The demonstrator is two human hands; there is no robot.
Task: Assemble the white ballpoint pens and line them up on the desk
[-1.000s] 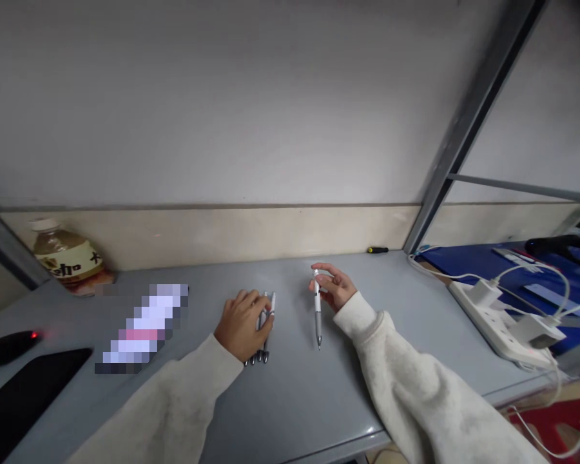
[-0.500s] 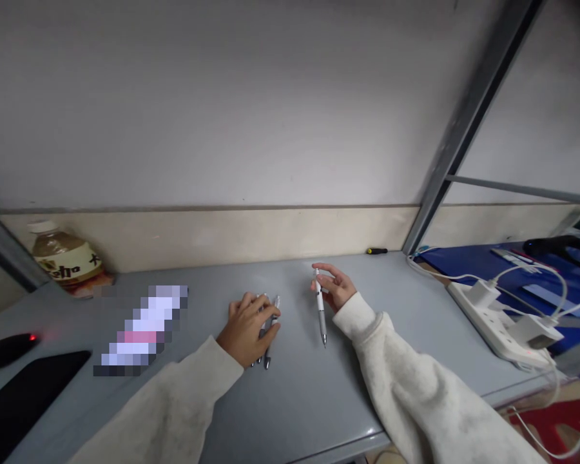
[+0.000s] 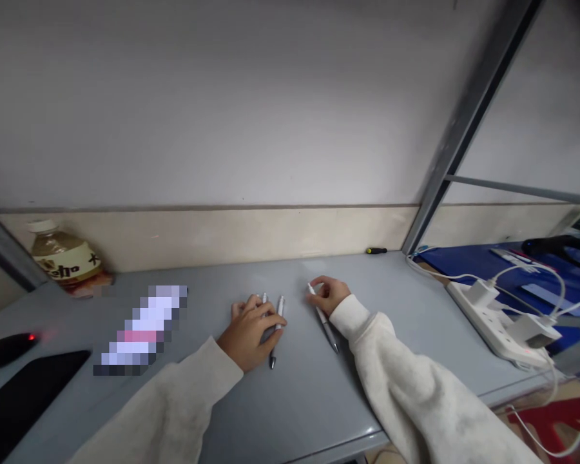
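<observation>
My left hand [image 3: 250, 330] rests palm down on the desk, fingers curled over white-and-grey pens. One pen [image 3: 273, 351] lies along its right side between index finger and thumb, tip toward me. The white end of another pen [image 3: 264, 298] shows past the fingertips; the rest is under the hand, so I cannot tell how many lie there. To the right, my right hand [image 3: 331, 298] pinches the upper end of a similar pen [image 3: 327, 328] between thumb and index finger. That pen slants, its tip pointing down and to the right.
On the left of the grey desk [image 3: 290, 419] are a drink bottle [image 3: 65, 258], a pixelated phone-like screen [image 3: 145, 328], a black flat object [image 3: 33, 399] and a dark device [image 3: 9, 351] with a red light. A small screwdriver [image 3: 377, 251] lies by the wall. A power strip [image 3: 493, 328] holds white chargers right.
My right hand has come lower, and its pen has tilted, the tip swinging right. Under my left hand, one pen has shifted slightly right, away from the others.
</observation>
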